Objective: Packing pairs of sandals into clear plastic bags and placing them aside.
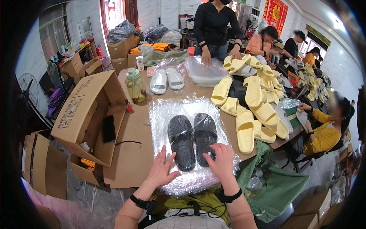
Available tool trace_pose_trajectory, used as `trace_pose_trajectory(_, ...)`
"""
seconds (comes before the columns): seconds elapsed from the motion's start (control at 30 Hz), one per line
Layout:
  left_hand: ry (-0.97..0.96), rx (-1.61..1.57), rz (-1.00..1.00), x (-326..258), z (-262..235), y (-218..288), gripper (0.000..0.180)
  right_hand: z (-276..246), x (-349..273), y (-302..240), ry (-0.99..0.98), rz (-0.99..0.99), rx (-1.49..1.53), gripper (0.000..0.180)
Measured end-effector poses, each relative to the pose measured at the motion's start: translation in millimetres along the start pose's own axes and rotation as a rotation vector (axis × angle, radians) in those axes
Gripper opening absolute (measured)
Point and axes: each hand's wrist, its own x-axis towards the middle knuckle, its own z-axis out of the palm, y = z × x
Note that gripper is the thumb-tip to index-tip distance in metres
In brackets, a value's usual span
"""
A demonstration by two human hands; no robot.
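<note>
A pair of black slide sandals (181, 144) lies side by side, toes away from me, with clear plastic over them. Under them is a stack of shiny clear plastic bags (158, 114). My left hand (161, 170) is open beside the heel of the left sandal, fingers spread over the plastic. At the heel of the right sandal (204, 137), my right hand (222, 159) rests with thumb and fingers apart, touching its right side. A tiny pale dot shows by the right thumb. Neither hand grips anything.
Yellow slides (252, 91) are heaped at the right. A white pair (166, 81), a glass jar (135, 86) and a small red bottle (129, 107) stand farther back. An open carton (82, 114) holding a phone (109, 129) is left. A co-worker's hands (206, 56) touch stacked bags opposite.
</note>
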Motion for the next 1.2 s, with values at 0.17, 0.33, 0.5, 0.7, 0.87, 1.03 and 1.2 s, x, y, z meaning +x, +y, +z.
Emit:
trace_pose_trajectory(0.17, -0.061, -0.007, -0.104, 4, -5, 5, 0.094, 42, 21, -28, -0.036, 0.154, 0.070, 0.046)
trace_pose_trajectory(0.33, -0.056, -0.040, -0.059, 8, -5, 7, 0.095, 86, 31, -27, -0.037, 0.226, -0.203, 0.060)
trace_pose_trajectory(0.5, -0.025, -0.059, -0.096, 8, 0, 3, 0.104, 90, 31, -18, -0.113, 0.269, -0.128, 0.053)
trace_pose_trajectory(0.7, -0.032, -0.036, -0.092, 3, 4, -1, 0.129, 73, 20, 2, -0.067, 0.301, -0.184, 0.049)
trace_pose_trajectory(0.87, -0.067, 0.010, -0.072, 5, 5, 1, 0.122, 62, 35, 6, -0.123, 0.332, -0.194, 0.062)
trace_pose_trajectory(1.03, -0.151, 0.097, -0.070, 8, -1, 9, 0.105, 94, 46, 12, 0.006, 0.319, -0.256, 0.052)
trace_pose_trajectory(1.2, -0.083, 0.056, -0.064, 6, 1, 7, 0.097, 107, 49, 16, 0.009, 0.249, -0.174, 0.033)
